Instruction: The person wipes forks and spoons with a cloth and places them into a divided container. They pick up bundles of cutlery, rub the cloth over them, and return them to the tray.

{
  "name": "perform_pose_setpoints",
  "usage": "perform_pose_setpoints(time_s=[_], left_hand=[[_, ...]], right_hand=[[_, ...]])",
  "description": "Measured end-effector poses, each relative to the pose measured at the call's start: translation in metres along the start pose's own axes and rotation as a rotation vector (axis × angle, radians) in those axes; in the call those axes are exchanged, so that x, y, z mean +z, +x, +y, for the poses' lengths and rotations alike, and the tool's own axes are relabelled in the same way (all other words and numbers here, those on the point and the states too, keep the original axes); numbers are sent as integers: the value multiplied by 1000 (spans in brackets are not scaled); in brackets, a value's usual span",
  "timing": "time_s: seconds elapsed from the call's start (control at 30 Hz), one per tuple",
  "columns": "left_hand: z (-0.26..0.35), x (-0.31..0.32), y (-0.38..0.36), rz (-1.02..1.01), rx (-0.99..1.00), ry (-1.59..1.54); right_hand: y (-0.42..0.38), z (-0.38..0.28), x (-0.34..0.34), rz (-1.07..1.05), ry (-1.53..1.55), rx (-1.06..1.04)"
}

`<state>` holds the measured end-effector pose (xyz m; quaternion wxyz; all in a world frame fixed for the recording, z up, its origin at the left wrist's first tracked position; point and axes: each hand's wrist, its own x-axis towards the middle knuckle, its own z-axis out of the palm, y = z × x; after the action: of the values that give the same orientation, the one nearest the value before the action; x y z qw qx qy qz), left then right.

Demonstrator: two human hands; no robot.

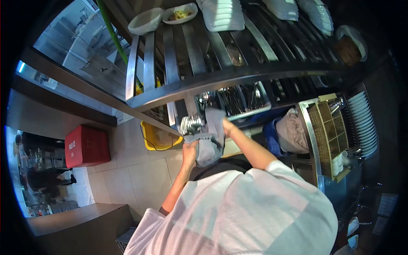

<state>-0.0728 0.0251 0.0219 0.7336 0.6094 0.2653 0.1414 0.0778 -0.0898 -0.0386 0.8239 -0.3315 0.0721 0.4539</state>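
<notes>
A bundle of shiny spoons (192, 124) sticks out to the left of a grey cloth (207, 149) in front of my body. My left hand (190, 151) is closed on the cloth at its lower left side. On the right, my right hand (228, 126) grips the cloth's upper part, fingers partly hidden behind it. The cloth touches the spoons' right end. Just beyond my hands, a cutlery tray (248, 112) holds many forks and spoons in compartments.
Above is a slatted metal shelf (195, 80) with stacked white dishes (221, 15). A yellow tub (159, 136) and a red box (87, 145) stand on the floor at left. At right are a divided basket (325, 131) and a row of plates (362, 123).
</notes>
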Motion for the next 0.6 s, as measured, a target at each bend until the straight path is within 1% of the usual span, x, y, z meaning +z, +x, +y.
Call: perform_pose_setpoints(time_s=[0.03,0.07,0.1,0.13,0.17,0.23,0.27,0.3,0.37,0.4,0.47,0.57,0.6], left_hand=[[3,0,7,3,11,-4],[1,-3,6,-68,-72,39],[-1,-5,3,-141,-159,82],[-2,-5,2,-177,-153,126],[-5,-5,2,-174,-160,129],[-10,-5,6,-149,-65,274],[-13,-4,5,-96,-79,287],[-8,0,2,-102,-80,288],[6,9,-5,-66,-49,62],[9,11,-8,-67,-50,60],[11,14,-15,-156,124,140],[6,14,-19,-197,84,127],[3,6,-16,-244,-11,177]], right_hand=[[-16,1,12,-64,-7,39],[-22,10,11,-61,-6,51],[-29,19,9,-84,-98,62],[-33,25,8,-110,-188,71],[-34,29,8,-109,-183,77],[-28,29,11,-79,-204,-89],[-26,33,8,-84,-252,-196],[-26,34,12,-80,-251,-199],[-29,28,24,21,-185,-385],[-31,21,28,23,-187,-386],[-31,1,36,165,-1035,-639],[-23,-28,42,377,-2330,-926],[-3,-20,16,401,-1854,-860]])
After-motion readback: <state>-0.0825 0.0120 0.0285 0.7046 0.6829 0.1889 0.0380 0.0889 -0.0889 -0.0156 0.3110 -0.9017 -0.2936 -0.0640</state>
